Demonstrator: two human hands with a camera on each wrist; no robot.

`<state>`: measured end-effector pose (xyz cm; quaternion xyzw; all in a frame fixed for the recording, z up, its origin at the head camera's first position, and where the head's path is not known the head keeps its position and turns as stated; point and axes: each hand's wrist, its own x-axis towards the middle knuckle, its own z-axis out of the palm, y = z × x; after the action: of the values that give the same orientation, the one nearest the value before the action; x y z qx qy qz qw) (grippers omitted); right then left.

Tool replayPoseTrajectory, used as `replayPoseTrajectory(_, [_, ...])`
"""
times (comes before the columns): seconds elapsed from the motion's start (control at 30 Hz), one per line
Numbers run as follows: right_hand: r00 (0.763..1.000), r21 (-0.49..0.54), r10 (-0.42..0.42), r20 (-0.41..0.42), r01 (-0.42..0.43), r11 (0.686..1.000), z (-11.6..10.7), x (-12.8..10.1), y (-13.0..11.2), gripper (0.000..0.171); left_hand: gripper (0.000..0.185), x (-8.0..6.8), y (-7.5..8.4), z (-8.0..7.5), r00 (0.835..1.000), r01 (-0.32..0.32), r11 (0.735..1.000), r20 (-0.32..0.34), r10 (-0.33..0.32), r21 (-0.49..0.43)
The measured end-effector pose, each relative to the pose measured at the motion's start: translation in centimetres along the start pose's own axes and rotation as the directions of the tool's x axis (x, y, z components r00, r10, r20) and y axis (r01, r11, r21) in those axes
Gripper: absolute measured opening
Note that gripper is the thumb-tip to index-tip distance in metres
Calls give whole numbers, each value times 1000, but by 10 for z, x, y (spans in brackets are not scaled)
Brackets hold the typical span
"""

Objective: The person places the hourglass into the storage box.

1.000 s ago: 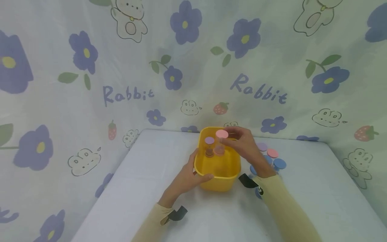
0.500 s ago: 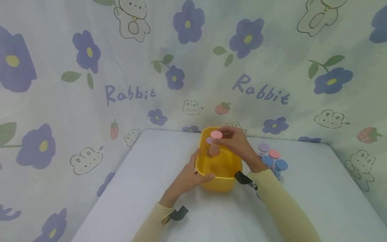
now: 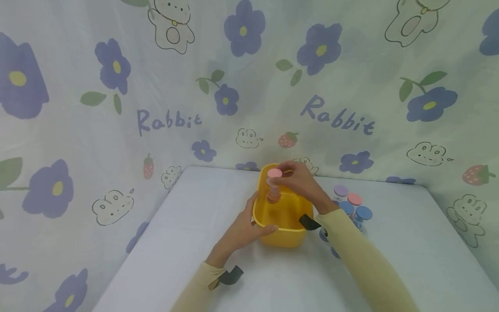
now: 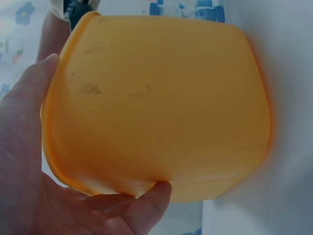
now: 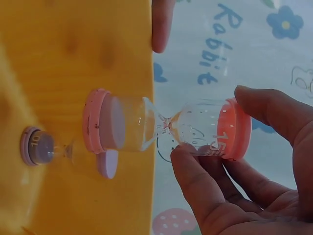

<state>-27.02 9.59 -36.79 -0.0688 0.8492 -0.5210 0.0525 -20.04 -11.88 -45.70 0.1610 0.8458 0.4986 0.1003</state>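
A yellow plastic tub (image 3: 286, 232) stands on the white table (image 3: 156, 247). My left hand (image 3: 260, 215) grips its near left rim, thumb (image 4: 149, 200) on the outer wall (image 4: 161, 103). My right hand (image 3: 283, 178) pinches the top cap of a pink-capped hourglass (image 3: 273, 187) and holds it upright inside the tub at the far left. In the right wrist view the fingers (image 5: 215, 186) curl round that pink hourglass (image 5: 146, 125), whose lower cap is at the tub's floor. A purple-capped hourglass (image 5: 54, 149) stands in the tub just beside it.
Several more hourglasses (image 3: 352, 206) with purple, pink and blue caps stand on the table right of the tub, behind my right forearm. A flower-and-rabbit printed cloth (image 3: 175, 99) hangs behind and around the table.
My right hand has carried the pink-capped hourglass leftward and lower into the tub, in front of the purple-capped one. The left hand has kept its grip on the rim.
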Motion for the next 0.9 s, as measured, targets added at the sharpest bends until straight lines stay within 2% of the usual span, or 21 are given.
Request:
replayPoseTrajectory(0.27, [1000, -47, 10, 10, -10, 999, 3, 6, -4, 48, 115, -1, 2, -1, 1000, 8, 1000, 6, -8, -5])
replayPoseTrajectory(0.63, [994, -129, 110, 18, -106, 986, 10, 12, 0, 53, 115, -2, 0, 0, 1000, -23, 1000, 16, 24, -17])
replayPoseTrajectory(0.73, [995, -131, 98, 22, -94, 987, 11, 15, 2, 50, 115, -2, -1, 1, 999, -31, 999, 16, 31, -18])
replayPoseTrajectory(0.9, [999, -161, 48, 26, -43, 986, 14, 17, 3, 35, 114, -3, 0, 1, 1000, -29, 999, 11, 29, -15])
